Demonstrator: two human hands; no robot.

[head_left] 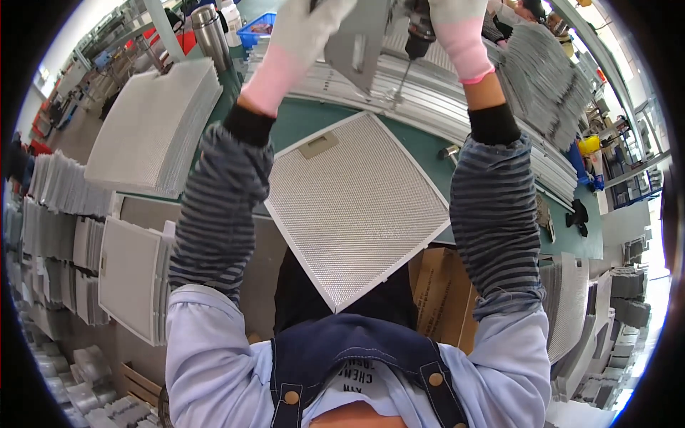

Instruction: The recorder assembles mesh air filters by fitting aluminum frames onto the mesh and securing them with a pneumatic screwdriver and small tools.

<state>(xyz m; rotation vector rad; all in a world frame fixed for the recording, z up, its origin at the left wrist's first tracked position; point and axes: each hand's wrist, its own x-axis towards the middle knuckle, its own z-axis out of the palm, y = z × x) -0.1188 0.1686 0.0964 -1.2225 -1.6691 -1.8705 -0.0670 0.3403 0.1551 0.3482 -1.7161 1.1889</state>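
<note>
Both of my hands reach to the top of the view in white gloves with pink cuffs. My left hand [310, 32] grips the edge of a flat grey metal plate [359, 43], held tilted; its fingertips are partly cut off by the top edge. My right hand [459, 25] is around a power drill [421, 32], whose body is mostly out of view. The drill's long thin bit points down near a stack of pale metal strips [442, 107]. Closer to me, a square mesh filter panel [357, 207] with a silver frame and a small latch plate [318, 145] lies cornerwise over the green table's near edge.
Stacked mesh sheets [157, 128] stand on the table at left, and a pile of grey sheets [542, 78] at far right. A steel thermos [211, 36] and blue basket [257, 30] sit at the back left. A cardboard box [439, 292] is below the table.
</note>
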